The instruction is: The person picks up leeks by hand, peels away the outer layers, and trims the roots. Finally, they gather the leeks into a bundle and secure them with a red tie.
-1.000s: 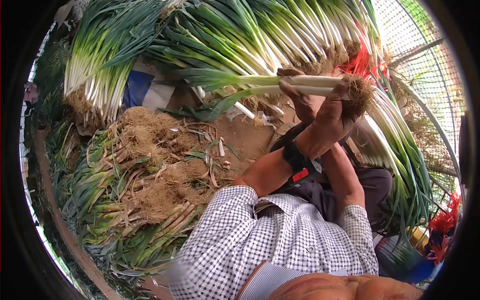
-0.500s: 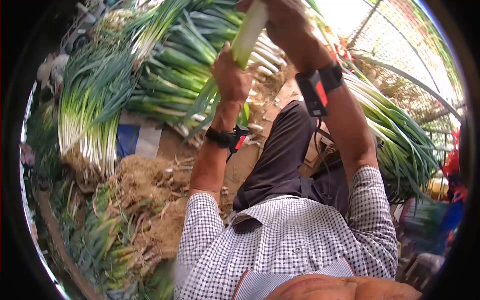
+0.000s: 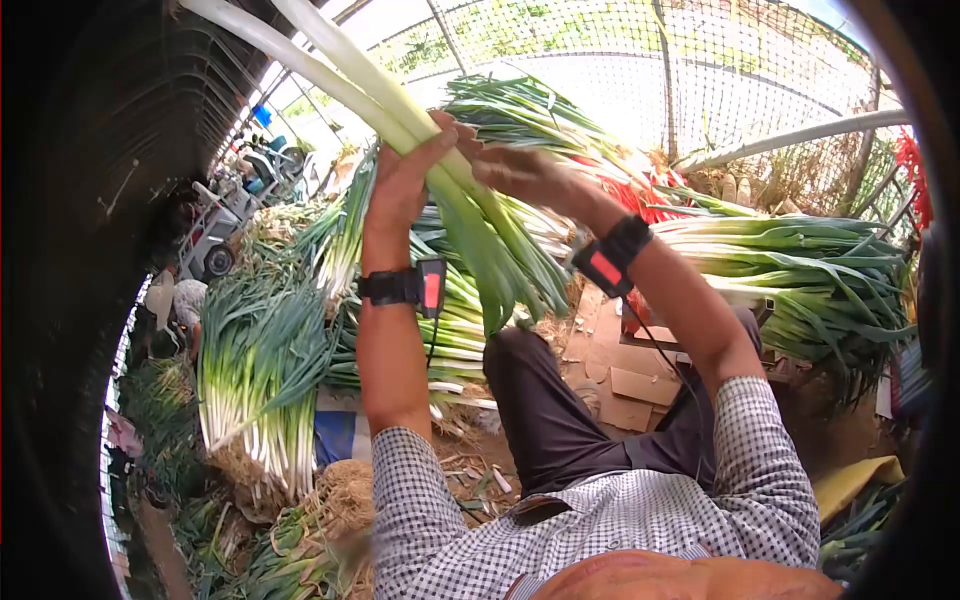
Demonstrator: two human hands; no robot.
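Two thick leeks (image 3: 385, 95) slant across the upper left, white ends up and green leaves hanging down over my knee. My left hand (image 3: 405, 180) is closed around their stalks where white turns to green. Against the other side of the stalks, my right hand (image 3: 525, 180) has its fingers bent in on the leeks, with the fingertips partly hidden. Bundled leeks (image 3: 265, 370) lie on the left, with their roots toward me. More leeks (image 3: 780, 250) are piled on the right, leaves pointing outward.
Flattened cardboard (image 3: 640, 385) covers ground between my legs. Dry root waste (image 3: 345, 500) and leaf trimmings (image 3: 290, 550) lie at lower left. A mesh fence (image 3: 760, 80) stands behind, with red ties (image 3: 640, 195) before it. A cart (image 3: 215, 230) is at far left.
The view has tilted up toward the fence. My hands have shifted left with the leeks; two white stalks now show, and the right hand is lower on the stalks.
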